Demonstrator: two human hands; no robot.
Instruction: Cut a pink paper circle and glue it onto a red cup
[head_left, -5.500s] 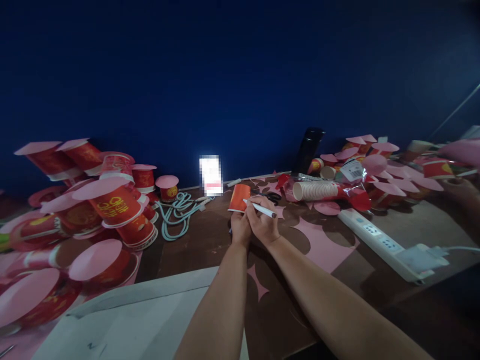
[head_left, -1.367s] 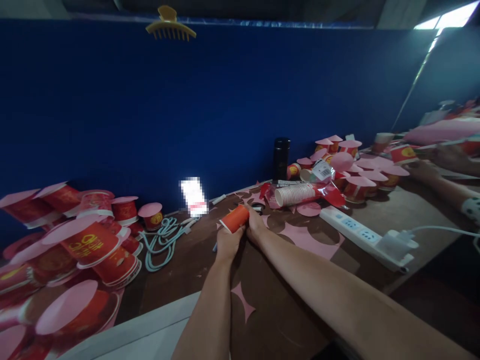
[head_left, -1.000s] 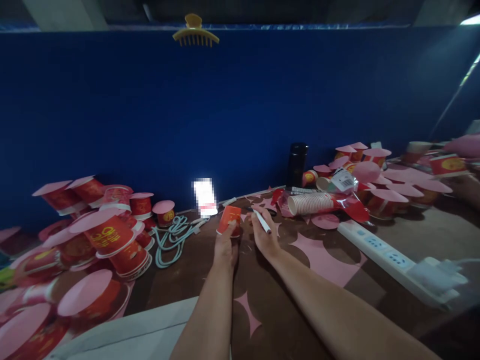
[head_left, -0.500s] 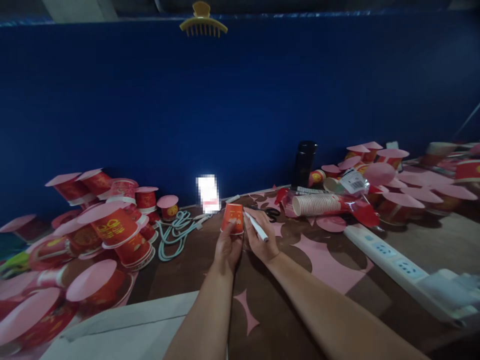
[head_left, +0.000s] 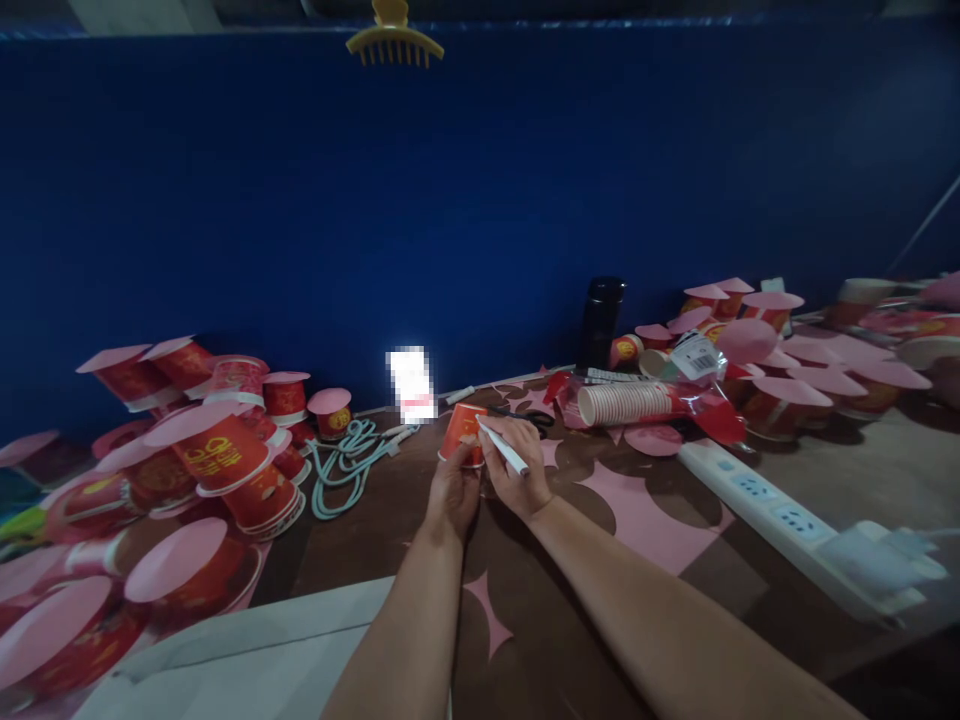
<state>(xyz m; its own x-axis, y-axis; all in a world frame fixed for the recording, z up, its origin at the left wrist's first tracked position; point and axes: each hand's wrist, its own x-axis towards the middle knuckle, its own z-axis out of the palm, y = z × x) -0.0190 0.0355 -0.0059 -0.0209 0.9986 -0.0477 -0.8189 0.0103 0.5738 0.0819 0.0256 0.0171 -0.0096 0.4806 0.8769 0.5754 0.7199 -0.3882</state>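
Observation:
A red paper cup [head_left: 459,430] with gold print is upside down in my left hand [head_left: 453,488], whose fingers wrap round its lower side. My right hand [head_left: 519,470] grips a white marker [head_left: 507,450], its tip against or very close to the cup's right side; I cannot tell if it touches. Black scissors [head_left: 541,420] lie just behind my right hand, partly hidden by it. A small white marker cap or tube [head_left: 460,395] rests on the table behind the cup.
Red cups topped with pink paper discs [head_left: 217,445] crowd the left; more [head_left: 787,395] stand right. A sleeve of stacked cups [head_left: 630,404], black flask [head_left: 603,322], power strip [head_left: 765,505], coiled cable [head_left: 341,470], pink paper scraps [head_left: 645,510] and white sheet [head_left: 262,650] surround my arms.
My right hand has brought the marker left onto or close to the cup's side. The cup is tilted slightly more. The whole view has shifted a little.

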